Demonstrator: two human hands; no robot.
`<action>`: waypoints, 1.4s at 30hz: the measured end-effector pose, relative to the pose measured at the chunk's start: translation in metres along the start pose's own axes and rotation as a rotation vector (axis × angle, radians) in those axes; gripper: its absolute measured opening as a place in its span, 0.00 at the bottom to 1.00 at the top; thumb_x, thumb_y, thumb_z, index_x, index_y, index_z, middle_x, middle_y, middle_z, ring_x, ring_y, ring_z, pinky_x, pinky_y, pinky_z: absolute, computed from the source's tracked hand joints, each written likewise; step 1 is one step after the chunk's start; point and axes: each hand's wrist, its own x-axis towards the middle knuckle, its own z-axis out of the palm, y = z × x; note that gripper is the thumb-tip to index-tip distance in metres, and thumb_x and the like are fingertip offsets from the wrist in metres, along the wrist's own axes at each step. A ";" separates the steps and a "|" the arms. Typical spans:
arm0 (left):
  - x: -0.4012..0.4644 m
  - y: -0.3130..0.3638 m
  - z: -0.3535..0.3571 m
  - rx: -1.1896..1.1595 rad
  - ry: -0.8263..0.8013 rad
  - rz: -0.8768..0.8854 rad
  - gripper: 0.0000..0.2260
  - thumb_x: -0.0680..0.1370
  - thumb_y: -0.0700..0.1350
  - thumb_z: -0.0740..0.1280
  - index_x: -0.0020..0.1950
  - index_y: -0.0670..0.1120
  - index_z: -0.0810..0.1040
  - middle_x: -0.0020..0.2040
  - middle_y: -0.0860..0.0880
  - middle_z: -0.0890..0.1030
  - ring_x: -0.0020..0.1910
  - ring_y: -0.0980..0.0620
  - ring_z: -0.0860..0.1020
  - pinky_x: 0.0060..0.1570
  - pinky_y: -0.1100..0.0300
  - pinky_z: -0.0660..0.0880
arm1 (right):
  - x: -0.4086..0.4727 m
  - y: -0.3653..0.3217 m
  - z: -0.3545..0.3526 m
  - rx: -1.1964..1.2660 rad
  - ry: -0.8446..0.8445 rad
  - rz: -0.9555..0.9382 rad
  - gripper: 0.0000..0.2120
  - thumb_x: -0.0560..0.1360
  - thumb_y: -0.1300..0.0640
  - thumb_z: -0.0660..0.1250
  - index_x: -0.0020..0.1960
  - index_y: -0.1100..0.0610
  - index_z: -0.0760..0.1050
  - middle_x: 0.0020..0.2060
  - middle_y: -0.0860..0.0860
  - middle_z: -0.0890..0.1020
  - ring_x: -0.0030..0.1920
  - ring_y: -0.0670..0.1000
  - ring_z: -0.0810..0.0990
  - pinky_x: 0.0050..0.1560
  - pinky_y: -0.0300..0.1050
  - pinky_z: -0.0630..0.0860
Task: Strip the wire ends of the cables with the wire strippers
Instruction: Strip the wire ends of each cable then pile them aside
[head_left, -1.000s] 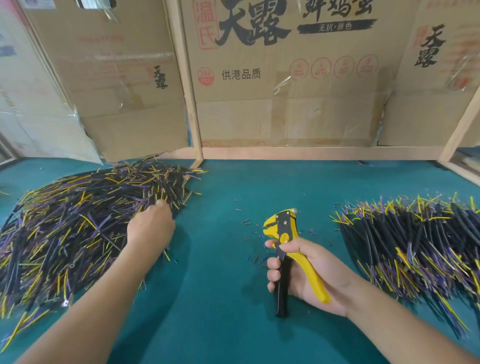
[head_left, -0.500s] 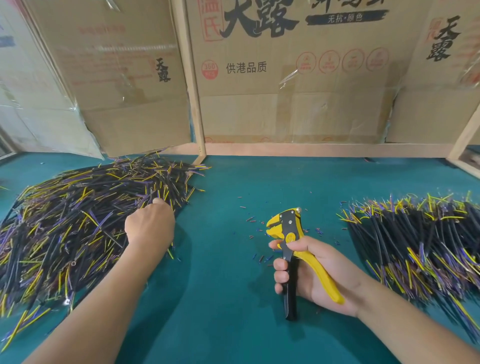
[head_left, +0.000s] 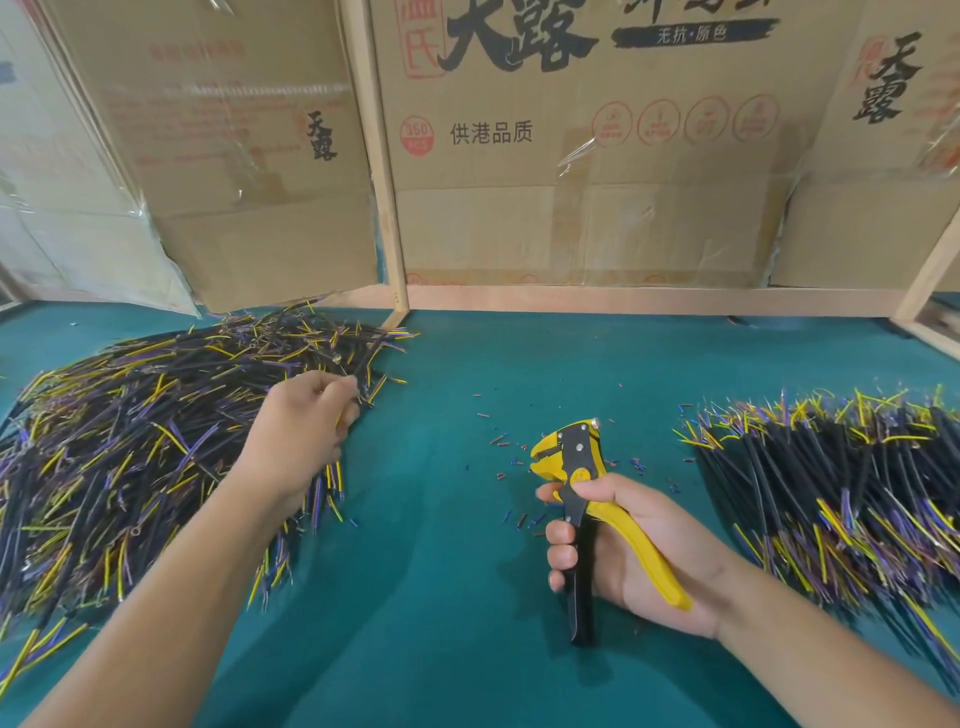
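**Left hand in the pile, strippers waiting**

From the head camera, we're seeing the left hand (head_left: 298, 434) pinching a cable (head_left: 370, 349) at the left pile (head_left: 130, 447). The right hand (head_left: 631, 551) is gripping the wire strippers (head_left: 582, 499) upright on the green table (head_left: 441, 597), fingers (head_left: 561, 553) curled around both handles, the right pile (head_left: 841, 488) lying just beside.
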 end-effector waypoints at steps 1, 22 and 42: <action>-0.004 0.003 0.004 -0.193 -0.058 -0.028 0.10 0.83 0.43 0.62 0.44 0.43 0.75 0.32 0.50 0.74 0.27 0.53 0.64 0.25 0.63 0.61 | 0.000 0.000 0.000 -0.001 0.000 0.002 0.19 0.75 0.54 0.68 0.64 0.59 0.71 0.39 0.57 0.72 0.37 0.57 0.73 0.45 0.55 0.77; -0.040 0.017 0.042 -0.394 -0.469 0.084 0.09 0.72 0.42 0.72 0.46 0.42 0.72 0.36 0.41 0.82 0.28 0.50 0.77 0.31 0.61 0.76 | 0.000 0.001 0.001 -0.029 0.017 -0.008 0.17 0.75 0.53 0.69 0.61 0.59 0.74 0.39 0.58 0.72 0.36 0.57 0.73 0.45 0.56 0.77; -0.041 0.007 0.043 -0.271 -0.556 0.126 0.09 0.73 0.43 0.72 0.46 0.39 0.78 0.37 0.46 0.81 0.31 0.50 0.76 0.35 0.62 0.73 | 0.005 -0.006 -0.002 0.029 -0.017 0.064 0.19 0.72 0.53 0.73 0.59 0.61 0.77 0.39 0.58 0.71 0.37 0.58 0.72 0.47 0.59 0.77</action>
